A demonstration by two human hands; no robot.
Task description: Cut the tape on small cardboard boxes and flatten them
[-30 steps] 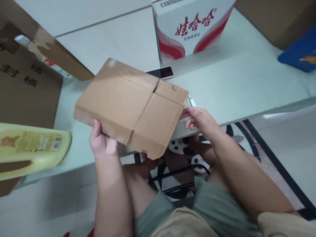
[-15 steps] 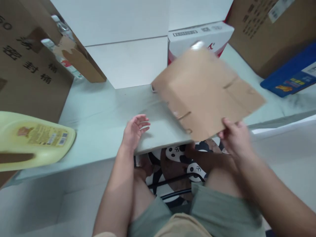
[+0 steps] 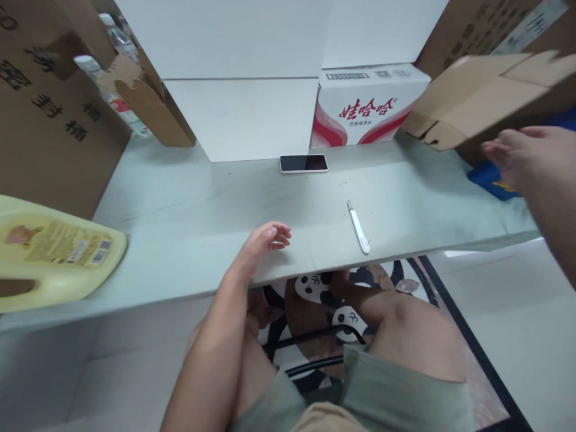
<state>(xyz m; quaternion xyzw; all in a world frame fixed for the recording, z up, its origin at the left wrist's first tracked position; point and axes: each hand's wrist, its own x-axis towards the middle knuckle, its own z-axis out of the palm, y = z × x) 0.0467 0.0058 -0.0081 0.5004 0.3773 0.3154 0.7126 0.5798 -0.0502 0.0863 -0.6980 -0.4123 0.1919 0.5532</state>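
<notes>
This looked like a stock or packing corner in a home or small shop; which of the 2 could not be told. A printed red-and-white water carton (image 3: 369, 108) stood at the back of a pale surface (image 3: 202, 204). Left of the carton rose big brown shipping boxes (image 3: 49, 120) holding bottles (image 3: 114, 36), with a yellow jug (image 3: 54, 252) lying nearer. Right of it were more brown boxes (image 3: 472, 30), a blue pack (image 3: 490, 177) and a flattened cardboard piece (image 3: 486, 96). Below lay a panda mat (image 3: 324, 288) on pale floor tiles (image 3: 495, 312).
</notes>
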